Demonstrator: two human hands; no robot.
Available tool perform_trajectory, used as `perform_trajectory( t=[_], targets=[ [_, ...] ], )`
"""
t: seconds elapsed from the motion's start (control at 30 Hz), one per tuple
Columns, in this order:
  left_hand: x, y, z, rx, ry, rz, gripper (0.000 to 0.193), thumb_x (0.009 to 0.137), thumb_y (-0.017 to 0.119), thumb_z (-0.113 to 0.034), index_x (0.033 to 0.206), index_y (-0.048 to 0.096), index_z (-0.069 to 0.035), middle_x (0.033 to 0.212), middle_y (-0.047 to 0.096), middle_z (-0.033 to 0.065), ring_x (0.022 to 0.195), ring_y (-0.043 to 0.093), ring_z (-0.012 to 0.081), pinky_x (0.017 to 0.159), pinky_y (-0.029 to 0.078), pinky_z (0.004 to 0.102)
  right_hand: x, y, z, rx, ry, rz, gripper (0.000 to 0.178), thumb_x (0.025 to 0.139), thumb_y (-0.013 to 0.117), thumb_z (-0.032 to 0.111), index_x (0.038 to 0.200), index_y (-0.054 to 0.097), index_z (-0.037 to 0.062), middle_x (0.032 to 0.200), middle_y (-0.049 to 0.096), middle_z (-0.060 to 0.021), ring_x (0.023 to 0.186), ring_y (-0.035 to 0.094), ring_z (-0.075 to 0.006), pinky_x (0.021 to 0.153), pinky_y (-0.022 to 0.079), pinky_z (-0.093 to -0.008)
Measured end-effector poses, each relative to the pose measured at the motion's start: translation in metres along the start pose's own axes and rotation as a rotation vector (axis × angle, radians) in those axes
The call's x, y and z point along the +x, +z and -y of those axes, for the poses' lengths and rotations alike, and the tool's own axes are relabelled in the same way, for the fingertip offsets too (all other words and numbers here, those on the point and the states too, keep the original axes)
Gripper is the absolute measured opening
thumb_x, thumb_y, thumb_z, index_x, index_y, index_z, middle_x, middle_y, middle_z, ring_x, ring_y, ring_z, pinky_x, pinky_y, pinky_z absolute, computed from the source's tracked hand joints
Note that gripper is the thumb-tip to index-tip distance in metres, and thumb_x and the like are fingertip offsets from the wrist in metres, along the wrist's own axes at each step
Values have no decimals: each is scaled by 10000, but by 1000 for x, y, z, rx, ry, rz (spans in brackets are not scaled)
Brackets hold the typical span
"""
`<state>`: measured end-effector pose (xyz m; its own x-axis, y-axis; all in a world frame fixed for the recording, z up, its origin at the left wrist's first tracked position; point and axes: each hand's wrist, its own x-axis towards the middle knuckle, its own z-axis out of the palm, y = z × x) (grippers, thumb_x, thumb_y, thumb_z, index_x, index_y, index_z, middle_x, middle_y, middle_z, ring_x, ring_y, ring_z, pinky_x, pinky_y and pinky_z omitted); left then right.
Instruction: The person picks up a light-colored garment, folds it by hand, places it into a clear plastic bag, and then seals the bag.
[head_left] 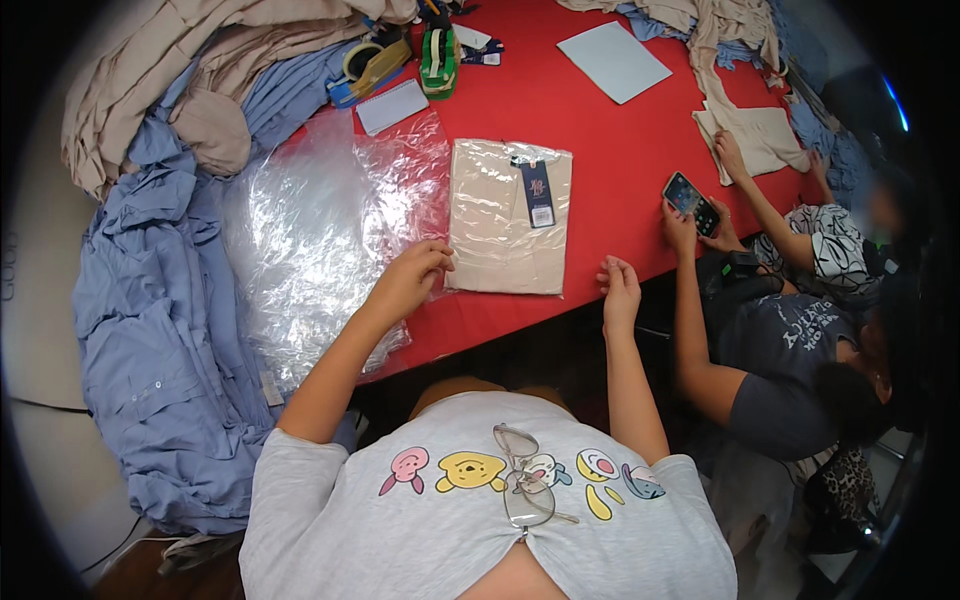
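Observation:
A folded beige garment (pixel 485 220) in a clear plastic bag lies flat on the red table in front of me. A dark blue hang tag (pixel 537 195) shows through the plastic at its upper right. My left hand (pixel 415 272) is at the lower left edge of this package, fingers loosely bent and not closed on anything; whether the tips touch it I cannot tell. Off the package's right side, my right hand (pixel 621 290) hovers by the table edge, its fingers half curled with nothing in them. Clear plastic bags (pixel 300 240) lie spread to the left, beside my left forearm.
Blue shirts (pixel 160 330) and beige garments (pixel 210 130) are heaped at the left. At the back are a tape dispenser (pixel 438 60), a notepad (pixel 392 107) and a white sheet (pixel 614 62). Rightward, one person holds a phone (pixel 692 203); another handles a beige garment (pixel 760 140).

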<state>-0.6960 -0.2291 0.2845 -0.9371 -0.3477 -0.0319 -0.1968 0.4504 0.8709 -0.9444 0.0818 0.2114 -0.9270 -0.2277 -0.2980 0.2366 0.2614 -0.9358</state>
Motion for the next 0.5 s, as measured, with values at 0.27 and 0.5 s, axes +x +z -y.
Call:
perform_trajectory(
  t=[0.27,0.5],
  targets=[
    [69,59,15,413,81,-252,461,1050,647,-209,1491,617,-76,1670,459,186,1554,416,413,1253,372,498,-4,120,52,-703,-766,114,530,1067,588,178,1573,512,44,1669,444,-239,1565,389,-423,1280,299,-541],
    [84,97,48,552,42,-250,739,1061,602,-425,1692,384,-108,1804,200,201,1673,152,407,1331,136,590,10,162,28,-1015,-806,212,673,1094,537,348,1688,371,77,1781,252,-226,1637,250,-432,1317,211,-590]
  ],
)
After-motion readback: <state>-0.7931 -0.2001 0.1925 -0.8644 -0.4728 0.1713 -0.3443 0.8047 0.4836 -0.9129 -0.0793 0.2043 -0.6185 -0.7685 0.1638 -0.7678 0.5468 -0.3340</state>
